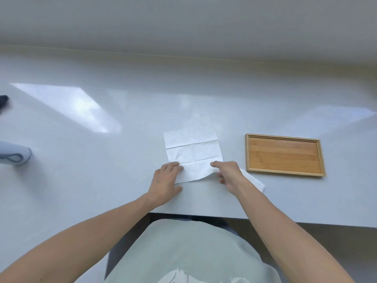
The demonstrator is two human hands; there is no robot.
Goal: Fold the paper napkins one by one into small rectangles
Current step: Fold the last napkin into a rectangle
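A white paper napkin (pixel 192 149) lies unfolded on the table in front of me, with crease lines dividing it into panels. My left hand (pixel 166 181) rests flat on its near left corner, fingers apart. My right hand (pixel 227 174) pinches the near right corner between thumb and fingers, and that edge is lifted slightly off the table. Another white napkin (pixel 254 180) lies under and to the right of my right wrist, partly hidden by it.
An empty wooden tray (pixel 285 137) sits to the right of the napkin. A pale grey-blue object with a loop (pixel 15 156) lies at the left edge and a dark object (pixel 3 101) farther back. The table's (pixel 102 170) near edge runs just behind my forearms.
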